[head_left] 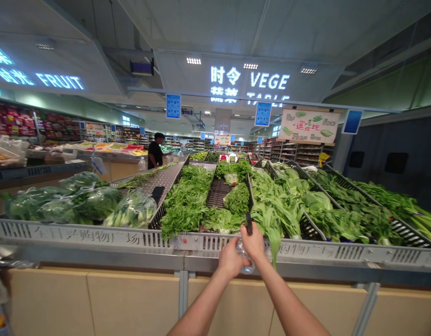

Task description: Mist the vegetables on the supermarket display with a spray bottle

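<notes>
My hands are together in front of the vegetable stand. My right hand (253, 240) is closed around the black top of a clear spray bottle (249, 225). Lower down, my left hand (230, 258) wraps the transparent body of the same bottle, which is partly hidden by my fingers. Just beyond them, curly lettuce (237, 198) and other greens lie in a dark crate. Long leafy greens (273, 196) fill the section to the right, and one leaf hangs over the front rail. Frilly greens (185, 193) are heaped to the left.
A grey slatted rail (78, 235) runs along the stand's front. Bagged greens (131, 207) lie at the left, near a dark flat object (158, 192). More leafy vegetables (355, 205) fill crates at the right. A person in black (154, 151) stands beyond the stand.
</notes>
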Tool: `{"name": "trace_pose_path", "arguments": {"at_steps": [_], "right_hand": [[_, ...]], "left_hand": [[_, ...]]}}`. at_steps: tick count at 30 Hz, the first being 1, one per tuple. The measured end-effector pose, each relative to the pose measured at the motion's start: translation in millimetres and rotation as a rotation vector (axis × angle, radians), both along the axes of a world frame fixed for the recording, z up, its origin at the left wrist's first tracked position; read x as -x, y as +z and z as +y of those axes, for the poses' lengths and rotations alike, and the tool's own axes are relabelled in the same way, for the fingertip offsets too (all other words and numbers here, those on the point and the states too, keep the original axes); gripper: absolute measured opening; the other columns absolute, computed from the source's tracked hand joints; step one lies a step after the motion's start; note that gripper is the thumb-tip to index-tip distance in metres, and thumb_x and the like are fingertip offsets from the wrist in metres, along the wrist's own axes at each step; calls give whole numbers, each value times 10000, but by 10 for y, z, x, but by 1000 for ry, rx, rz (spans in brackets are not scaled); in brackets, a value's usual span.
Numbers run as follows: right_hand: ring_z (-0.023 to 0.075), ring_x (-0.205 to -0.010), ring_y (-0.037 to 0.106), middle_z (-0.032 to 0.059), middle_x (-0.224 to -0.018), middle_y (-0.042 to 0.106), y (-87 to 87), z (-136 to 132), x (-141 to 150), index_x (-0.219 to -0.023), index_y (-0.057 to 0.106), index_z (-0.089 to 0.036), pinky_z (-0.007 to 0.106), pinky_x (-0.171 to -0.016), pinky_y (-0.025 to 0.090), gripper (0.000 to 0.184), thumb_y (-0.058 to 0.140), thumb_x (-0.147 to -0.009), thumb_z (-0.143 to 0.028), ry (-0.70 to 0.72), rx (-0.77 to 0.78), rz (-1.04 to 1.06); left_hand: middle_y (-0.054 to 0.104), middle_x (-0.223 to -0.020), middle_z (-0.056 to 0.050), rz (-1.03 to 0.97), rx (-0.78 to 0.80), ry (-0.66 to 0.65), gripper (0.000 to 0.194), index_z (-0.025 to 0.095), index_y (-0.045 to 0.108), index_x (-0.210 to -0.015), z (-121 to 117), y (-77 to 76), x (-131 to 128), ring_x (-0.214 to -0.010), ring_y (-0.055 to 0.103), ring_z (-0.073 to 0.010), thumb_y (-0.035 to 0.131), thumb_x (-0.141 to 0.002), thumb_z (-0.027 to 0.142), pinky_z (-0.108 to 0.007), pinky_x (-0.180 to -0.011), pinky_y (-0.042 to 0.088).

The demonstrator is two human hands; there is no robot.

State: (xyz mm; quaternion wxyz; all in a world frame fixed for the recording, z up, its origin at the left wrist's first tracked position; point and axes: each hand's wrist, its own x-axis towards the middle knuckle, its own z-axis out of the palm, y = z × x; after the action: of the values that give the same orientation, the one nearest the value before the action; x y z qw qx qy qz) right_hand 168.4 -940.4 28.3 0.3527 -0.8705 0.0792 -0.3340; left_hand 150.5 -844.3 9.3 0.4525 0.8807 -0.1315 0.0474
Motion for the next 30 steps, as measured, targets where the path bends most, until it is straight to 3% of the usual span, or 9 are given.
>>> {"name": "trace_pose_path", "arguments": {"at_steps": [12, 21, 30], "right_hand": [[188, -745, 545, 53, -776, 592, -95, -36, 85, -846, 488, -185, 279, -672, 390, 302, 384, -720, -438, 98, -130, -93], [191, -734, 557, 64, -780, 606, -311, -67, 199, -862, 501, -176, 274, -652, 394, 318, 347, -726, -419, 61, -105, -16], [184, -740, 558, 54, -774, 607, -225, -28, 227, -863, 502, -182, 271, -647, 393, 289, 361, -719, -389, 53, -87, -30]], "left_hand": [[576, -1029, -48, -47, 58, -80, 693, 169, 470, -1067, 7, -63, 65, -914, 532, -210, 703, -416, 212, -266, -786, 411], [563, -1049, -99, 53, 33, -59, 727, 126, 494, -1050, -9, -286, 153, -941, 514, -259, 727, -370, 231, -312, -792, 403], [575, -1032, -66, 52, 28, -56, 719, 160, 490, -1056, 14, -152, 214, -931, 519, -234, 720, -378, 227, -283, -775, 405]]}}
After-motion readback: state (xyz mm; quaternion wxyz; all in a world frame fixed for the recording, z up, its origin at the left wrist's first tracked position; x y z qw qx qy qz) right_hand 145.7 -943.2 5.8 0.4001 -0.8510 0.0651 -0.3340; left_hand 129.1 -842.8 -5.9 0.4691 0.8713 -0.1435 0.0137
